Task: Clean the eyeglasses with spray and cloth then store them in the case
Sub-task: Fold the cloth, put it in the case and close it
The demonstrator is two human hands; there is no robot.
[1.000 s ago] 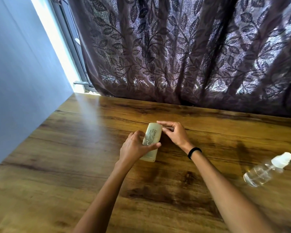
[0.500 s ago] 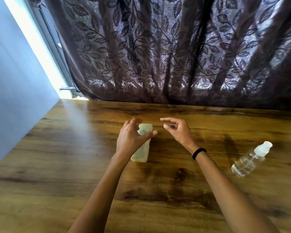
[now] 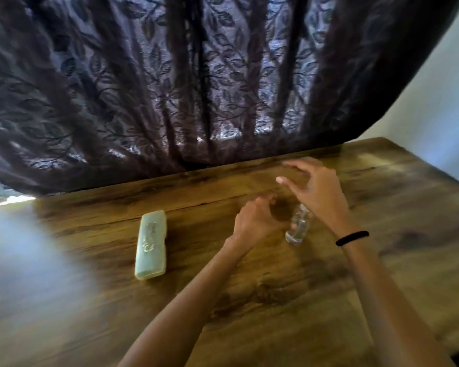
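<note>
A: As blur smears the near left corner, the biggest thing in shot is the dark curtain (image 3: 196,88), leaf-patterned, hanging across the whole back and reaching down to the far edge of the surface.

B: And below it that wooden surface (image 3: 276,300), brown with heavy grain, running side to side. Pale wall (image 3: 440,102) off to the right.

A: Now the hands. Two bare forearms reach in from the bottom. The right hand (image 3: 318,192) is the farther one, fingers spread and loosely arched, nothing in them, hovering above the surface.

B: And the left hand (image 3: 257,221)?

A: Nearer and lower, fingers curled in. It's blurred, so I can't tell whether it pinches anything or is just bunched.

B: Where's the case?

A: The case (image 3: 151,245) lies flat on the surface with its lid closed. It's pale green, its long side running away from the camera, well to the left of both hands.

B: The spray bottle?

A: The spray bottle (image 3: 298,226) is clear and sits between the two hands, just right of the left one, with its top hidden behind the right palm. Contact with either hand, I can't call.

B: Smallest item: a black band (image 3: 352,238) round the right wrist.
</note>
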